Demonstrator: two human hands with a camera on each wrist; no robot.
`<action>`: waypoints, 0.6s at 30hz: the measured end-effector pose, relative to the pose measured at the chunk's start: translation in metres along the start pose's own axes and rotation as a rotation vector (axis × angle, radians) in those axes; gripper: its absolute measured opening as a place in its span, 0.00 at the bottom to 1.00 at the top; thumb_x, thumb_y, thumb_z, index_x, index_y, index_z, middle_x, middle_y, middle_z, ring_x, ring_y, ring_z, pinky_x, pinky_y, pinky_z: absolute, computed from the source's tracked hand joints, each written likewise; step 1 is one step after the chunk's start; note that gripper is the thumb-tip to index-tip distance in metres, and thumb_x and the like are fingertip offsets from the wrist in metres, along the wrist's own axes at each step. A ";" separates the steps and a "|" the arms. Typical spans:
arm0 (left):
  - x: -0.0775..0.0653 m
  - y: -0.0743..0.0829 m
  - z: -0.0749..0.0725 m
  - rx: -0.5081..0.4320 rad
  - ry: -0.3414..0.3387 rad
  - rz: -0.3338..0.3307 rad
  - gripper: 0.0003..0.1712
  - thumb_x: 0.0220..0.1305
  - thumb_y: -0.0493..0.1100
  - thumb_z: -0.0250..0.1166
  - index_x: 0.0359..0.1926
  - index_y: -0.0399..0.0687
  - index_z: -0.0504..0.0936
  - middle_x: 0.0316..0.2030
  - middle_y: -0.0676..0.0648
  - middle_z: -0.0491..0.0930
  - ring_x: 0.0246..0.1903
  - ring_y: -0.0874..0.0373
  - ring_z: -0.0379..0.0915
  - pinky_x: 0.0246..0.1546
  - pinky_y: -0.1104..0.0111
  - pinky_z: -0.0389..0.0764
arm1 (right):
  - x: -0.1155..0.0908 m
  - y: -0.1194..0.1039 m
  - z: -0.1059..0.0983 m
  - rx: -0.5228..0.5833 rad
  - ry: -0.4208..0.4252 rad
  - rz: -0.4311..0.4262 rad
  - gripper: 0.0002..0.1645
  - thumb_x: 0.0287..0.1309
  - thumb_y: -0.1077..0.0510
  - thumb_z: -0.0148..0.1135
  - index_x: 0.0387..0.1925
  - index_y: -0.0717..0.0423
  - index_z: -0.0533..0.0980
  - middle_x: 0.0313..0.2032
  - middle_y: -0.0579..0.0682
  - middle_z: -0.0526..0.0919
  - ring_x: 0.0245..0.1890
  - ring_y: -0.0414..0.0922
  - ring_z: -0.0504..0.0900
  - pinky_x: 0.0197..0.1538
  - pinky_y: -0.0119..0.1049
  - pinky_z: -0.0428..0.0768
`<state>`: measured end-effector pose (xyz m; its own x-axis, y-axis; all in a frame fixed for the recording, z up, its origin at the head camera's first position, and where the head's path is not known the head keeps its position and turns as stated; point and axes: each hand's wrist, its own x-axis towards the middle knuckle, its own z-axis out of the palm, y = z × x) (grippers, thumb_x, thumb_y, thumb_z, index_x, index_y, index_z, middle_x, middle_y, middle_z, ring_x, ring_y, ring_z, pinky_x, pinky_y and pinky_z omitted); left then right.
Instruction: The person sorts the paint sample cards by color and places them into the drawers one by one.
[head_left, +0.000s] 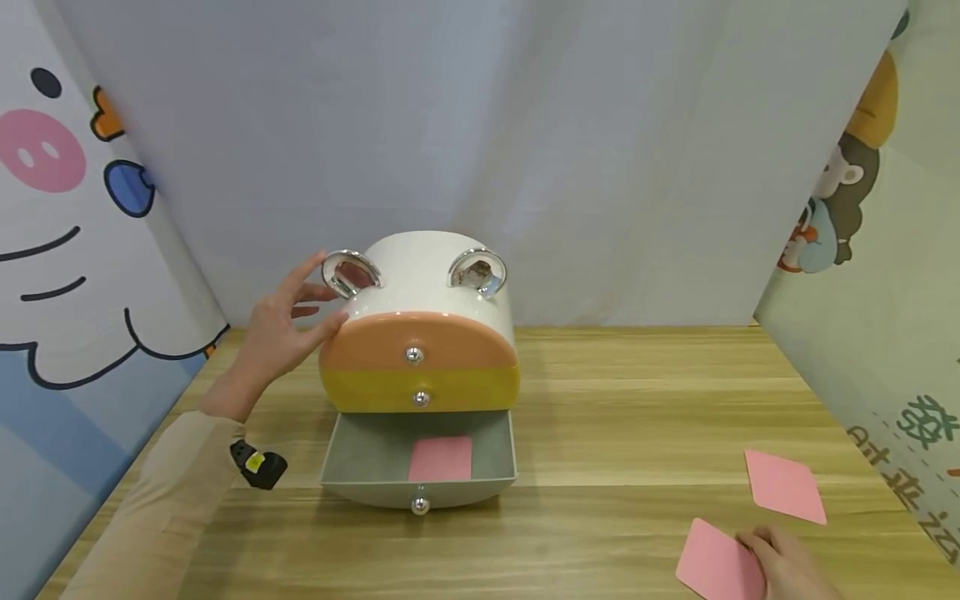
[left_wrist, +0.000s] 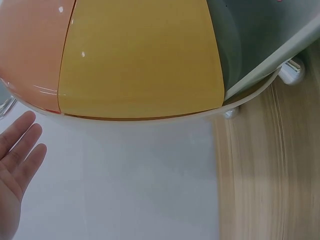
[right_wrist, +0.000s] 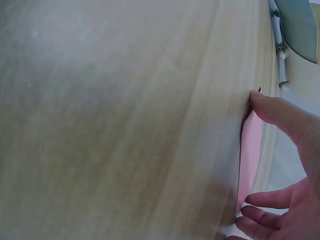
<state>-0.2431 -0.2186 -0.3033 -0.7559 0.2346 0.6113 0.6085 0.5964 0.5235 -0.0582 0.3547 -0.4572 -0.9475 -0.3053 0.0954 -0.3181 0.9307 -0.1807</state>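
A rounded drawer box (head_left: 431, 267) with a white top, an orange drawer (head_left: 375, 343), a yellow drawer (head_left: 367, 390) and two silver ring-shaped eyes stands on the table. Its grey-green bottom drawer (head_left: 367, 458) is pulled out, with a pink card (head_left: 441, 458) lying inside. Beside the box's left side, my left hand (head_left: 281, 325) has its fingers extended near one silver ring (head_left: 351, 271), its thumb by the orange front edge. At the lower right, my right hand (head_left: 787, 567) holds a second pink card (head_left: 716, 560) by its edges, thumb and fingers apart.
Another pink card (head_left: 785, 486) lies on the wooden table (head_left: 600, 433), just beyond my right hand. A pale cloth wall (head_left: 622, 167) rises behind the table. Printed cartoon panels (head_left: 60, 250) flank both sides.
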 end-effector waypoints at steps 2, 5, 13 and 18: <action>0.000 0.000 0.000 -0.005 0.000 0.002 0.41 0.55 0.38 0.65 0.68 0.51 0.56 0.42 0.34 0.77 0.43 0.38 0.75 0.43 0.47 0.76 | -0.001 0.000 0.002 0.003 0.021 -0.007 0.48 0.18 0.36 0.76 0.38 0.68 0.77 0.34 0.51 0.71 0.30 0.44 0.70 0.29 0.36 0.71; 0.000 0.001 -0.001 -0.007 0.000 0.004 0.41 0.55 0.38 0.64 0.68 0.50 0.56 0.42 0.34 0.77 0.43 0.38 0.75 0.43 0.47 0.76 | -0.002 -0.001 0.001 0.010 -0.007 0.038 0.45 0.20 0.37 0.76 0.38 0.66 0.77 0.34 0.49 0.71 0.31 0.43 0.69 0.29 0.35 0.71; -0.001 0.002 -0.001 -0.008 -0.002 0.007 0.41 0.55 0.38 0.64 0.68 0.49 0.56 0.42 0.35 0.78 0.43 0.41 0.75 0.42 0.49 0.77 | 0.000 -0.008 -0.008 0.042 -0.066 0.072 0.42 0.25 0.37 0.74 0.39 0.63 0.75 0.35 0.48 0.70 0.33 0.44 0.70 0.31 0.35 0.72; -0.001 0.001 -0.001 -0.006 0.000 0.009 0.41 0.54 0.37 0.65 0.68 0.48 0.56 0.42 0.36 0.78 0.43 0.42 0.75 0.42 0.50 0.77 | 0.011 -0.020 -0.022 0.101 -0.137 0.149 0.42 0.31 0.39 0.73 0.43 0.66 0.73 0.37 0.51 0.70 0.35 0.43 0.71 0.32 0.33 0.74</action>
<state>-0.2416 -0.2190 -0.3024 -0.7502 0.2398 0.6162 0.6169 0.5894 0.5217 -0.0614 0.3374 -0.4307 -0.9778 -0.1966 -0.0719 -0.1694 0.9448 -0.2805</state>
